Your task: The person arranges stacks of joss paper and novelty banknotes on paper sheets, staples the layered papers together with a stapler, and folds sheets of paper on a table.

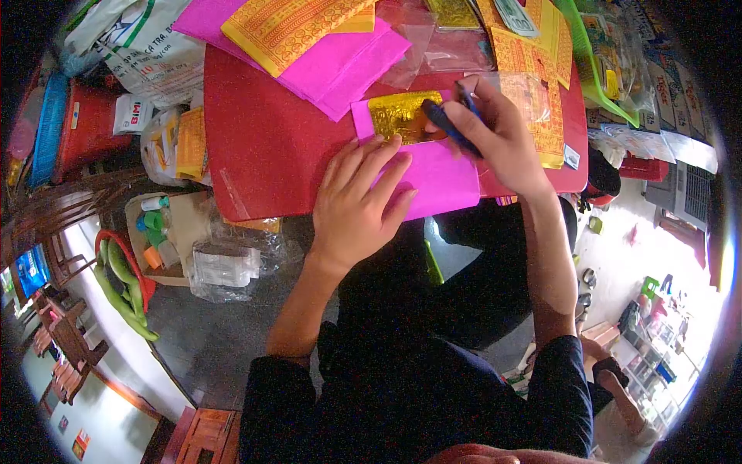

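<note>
My left hand (pixel 358 189) lies with its fingers spread over a pink sheet (pixel 440 179) on the red table. Two fingertips reach the lower edge of a shiny gold foil sheet (pixel 398 114), which rests on the pink paper. My right hand (pixel 498 135) is closed around a dark blue stapler (pixel 452 126). The stapler's front end is over the right part of the gold sheet; its contact point with the sheet is blurred.
The red table (pixel 263 139) bears stacked pink sheets (pixel 348 66) and orange printed papers (pixel 290 31) at the back left. More orange papers (pixel 541 116) lie to the right, beside a green basket (pixel 591 62). A cardboard box (pixel 166 251) stands on the floor left.
</note>
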A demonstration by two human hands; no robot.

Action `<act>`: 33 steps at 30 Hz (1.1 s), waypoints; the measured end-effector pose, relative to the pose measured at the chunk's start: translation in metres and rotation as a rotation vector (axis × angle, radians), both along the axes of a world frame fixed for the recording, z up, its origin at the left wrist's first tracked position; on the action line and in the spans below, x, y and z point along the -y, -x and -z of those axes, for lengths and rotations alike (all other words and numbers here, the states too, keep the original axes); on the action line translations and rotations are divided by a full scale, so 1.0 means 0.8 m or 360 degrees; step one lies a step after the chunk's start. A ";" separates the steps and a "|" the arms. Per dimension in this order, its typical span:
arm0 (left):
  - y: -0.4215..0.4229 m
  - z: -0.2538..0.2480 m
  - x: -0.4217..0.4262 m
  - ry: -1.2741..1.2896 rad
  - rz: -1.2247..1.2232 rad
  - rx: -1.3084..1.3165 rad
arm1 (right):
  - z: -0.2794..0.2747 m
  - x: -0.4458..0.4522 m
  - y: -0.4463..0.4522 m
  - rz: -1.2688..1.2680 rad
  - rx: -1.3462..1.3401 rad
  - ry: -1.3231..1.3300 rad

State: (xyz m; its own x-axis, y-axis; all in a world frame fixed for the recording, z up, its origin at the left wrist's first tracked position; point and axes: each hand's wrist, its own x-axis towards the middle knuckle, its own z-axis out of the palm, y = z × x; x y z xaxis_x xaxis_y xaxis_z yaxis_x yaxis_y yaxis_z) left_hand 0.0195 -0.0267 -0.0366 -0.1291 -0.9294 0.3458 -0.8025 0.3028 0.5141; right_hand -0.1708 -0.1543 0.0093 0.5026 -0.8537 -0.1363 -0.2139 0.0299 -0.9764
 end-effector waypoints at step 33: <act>-0.002 0.007 0.000 -0.0005 0.0026 0.0012 | 0.025 0.013 0.004 -0.0402 -0.0556 0.0999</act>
State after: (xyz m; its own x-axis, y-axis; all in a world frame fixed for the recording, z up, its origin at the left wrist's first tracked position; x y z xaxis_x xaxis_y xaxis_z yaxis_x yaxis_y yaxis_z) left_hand 0.0214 -0.0267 -0.0420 -0.1470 -0.9283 0.3416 -0.8014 0.3142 0.5090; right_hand -0.1740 -0.1648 -0.0104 0.7098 -0.6882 0.1501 -0.4402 -0.5998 -0.6682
